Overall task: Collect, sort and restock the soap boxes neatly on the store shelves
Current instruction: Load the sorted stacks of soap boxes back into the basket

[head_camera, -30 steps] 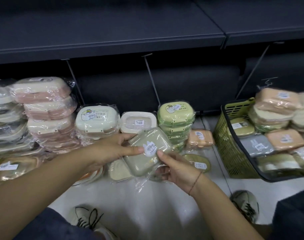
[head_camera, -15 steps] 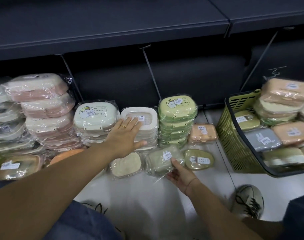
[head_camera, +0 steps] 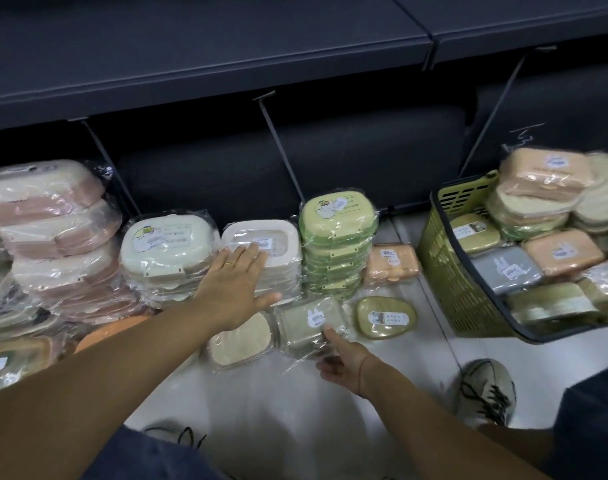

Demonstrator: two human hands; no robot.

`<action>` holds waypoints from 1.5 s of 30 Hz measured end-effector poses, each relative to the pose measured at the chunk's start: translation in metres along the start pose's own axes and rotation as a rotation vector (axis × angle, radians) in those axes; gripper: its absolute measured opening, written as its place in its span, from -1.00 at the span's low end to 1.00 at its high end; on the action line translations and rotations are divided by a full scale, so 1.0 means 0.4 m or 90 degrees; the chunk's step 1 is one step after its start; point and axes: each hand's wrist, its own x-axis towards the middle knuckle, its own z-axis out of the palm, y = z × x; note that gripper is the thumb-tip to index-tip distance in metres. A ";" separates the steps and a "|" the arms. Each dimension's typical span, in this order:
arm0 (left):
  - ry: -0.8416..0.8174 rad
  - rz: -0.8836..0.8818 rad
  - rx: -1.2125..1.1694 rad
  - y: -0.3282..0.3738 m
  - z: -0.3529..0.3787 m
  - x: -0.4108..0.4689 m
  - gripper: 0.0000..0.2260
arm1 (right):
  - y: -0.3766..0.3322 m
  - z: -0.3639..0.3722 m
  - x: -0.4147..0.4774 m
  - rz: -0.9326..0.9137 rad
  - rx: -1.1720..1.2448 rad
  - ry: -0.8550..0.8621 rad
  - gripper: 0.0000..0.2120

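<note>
Currently sorting: left hand [head_camera: 233, 289] flat, fingers straight, on cream stack [head_camera: 281, 244]; right hand [head_camera: 344, 358] pinches green box [head_camera: 306, 320]. Next, likely: square it up, release.

Pale floor [head_camera: 278, 410] bears wrapped soap-box stacks [head_camera: 337, 244] and a green basket [head_camera: 444, 271].

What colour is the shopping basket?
The plastic mesh basket is yellow-green with a dark rim; head view.

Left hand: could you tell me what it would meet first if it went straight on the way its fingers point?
Probably the cream windowed soap box topping the stack ahead; the left hand has straight fingers over its front edge, though contact is unclear.
</note>
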 end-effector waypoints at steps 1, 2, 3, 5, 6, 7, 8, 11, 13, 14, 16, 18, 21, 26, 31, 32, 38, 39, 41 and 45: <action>0.002 0.001 -0.007 0.002 -0.005 0.001 -0.26 | -0.017 -0.015 -0.023 0.013 -0.066 -0.006 -0.66; 0.008 0.001 -0.014 0.004 -0.011 0.002 -0.26 | -0.042 -0.035 -0.048 0.017 -0.136 -0.022 -0.68; 0.020 0.003 -0.025 0.009 -0.019 0.003 -0.23 | -0.075 -0.058 -0.074 0.013 -0.204 -0.047 -0.71; 0.075 0.027 -0.071 0.046 -0.050 0.008 0.00 | -0.174 -0.117 -0.144 -0.022 -0.288 -0.107 -0.78; 0.095 0.048 -0.095 0.076 -0.071 0.015 0.11 | -0.235 -0.157 -0.180 -0.053 -0.303 -0.130 -0.81; 0.115 0.074 -0.121 0.114 -0.095 0.025 0.14 | -0.301 -0.199 -0.220 -0.088 -0.309 -0.138 -0.82; 0.132 0.103 -0.148 0.162 -0.117 0.042 0.12 | -0.370 -0.247 -0.261 -0.128 -0.312 -0.127 -0.80; 0.152 0.199 -0.253 0.342 -0.195 0.107 -0.01 | -0.556 -0.413 -0.361 -0.247 -0.296 -0.019 -0.74; 0.148 0.243 -0.336 0.468 -0.225 0.175 -0.23 | -0.649 -0.536 -0.382 -0.306 -0.247 0.108 -0.73; 0.142 0.256 -0.368 0.527 -0.236 0.215 -0.34 | -0.687 -0.600 -0.378 -0.332 -0.220 0.189 -0.71; 0.121 0.252 -0.411 0.626 -0.253 0.295 -0.43 | -0.741 -0.711 -0.349 -0.355 -0.215 0.331 -0.60; 0.090 0.231 -0.426 0.703 -0.266 0.370 -0.44 | -0.773 -0.795 -0.310 -0.356 -0.308 0.452 -0.36; 0.036 0.183 -0.433 0.789 -0.281 0.470 -0.40 | -0.809 -0.857 -0.256 -0.419 -0.567 0.481 -0.03; -0.125 0.073 -0.399 0.864 -0.255 0.608 -0.30 | -0.841 -0.894 -0.177 -0.471 -0.756 0.351 0.09; -0.262 -0.043 -0.504 0.872 -0.227 0.679 -0.31 | -0.810 -0.925 -0.139 -0.571 -0.689 0.444 -0.04; -0.285 -0.054 -0.518 0.874 -0.225 0.689 -0.30 | -0.806 -0.929 -0.137 -0.571 -0.677 0.448 -0.04; -0.327 -0.062 -0.449 0.877 -0.228 0.702 -0.22 | -0.801 -0.961 -0.147 -0.539 -0.624 0.425 -0.08; -0.352 -0.071 -0.472 0.878 -0.236 0.691 -0.21 | -0.800 -0.968 -0.149 -0.535 -0.612 0.406 -0.09; -0.416 -0.073 -0.551 0.876 -0.235 0.685 -0.07 | -0.795 -0.978 -0.160 -0.534 -0.598 0.356 -0.13; -0.432 -0.049 -0.617 0.889 -0.203 0.680 -0.02 | -0.769 -0.987 -0.177 -0.544 -0.563 0.328 -0.19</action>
